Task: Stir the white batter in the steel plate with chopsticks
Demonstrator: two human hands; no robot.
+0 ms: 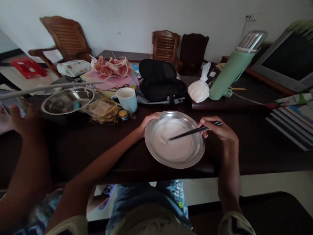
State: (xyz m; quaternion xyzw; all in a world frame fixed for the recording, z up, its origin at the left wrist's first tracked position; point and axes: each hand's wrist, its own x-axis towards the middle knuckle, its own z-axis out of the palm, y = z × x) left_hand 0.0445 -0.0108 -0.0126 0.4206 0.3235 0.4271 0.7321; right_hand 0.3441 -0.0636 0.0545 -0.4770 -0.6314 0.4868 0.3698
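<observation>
A round metal bowl [149,148] sits near the front edge of the dark table, with a pale, smooth mixture [181,147] inside. My left hand [148,123] grips the bowl's rim at the upper left, thumb over the edge. In my right hand [216,127] is a pair of black chopsticks [187,133], held at a slant over the bowl's right side. Their tips dip into the mixture left of its middle, where a small ripple shows. Part of my right fingers is hidden behind the chopsticks and the hand.
Behind the bowl stand a light blue mug [129,101], a small jar [123,114], a black case [161,85], a tied bag of white powder [199,90] and a green thermos [230,70]. An empty metal basin [68,101] lies left. Another person's hand [22,119] is at far left.
</observation>
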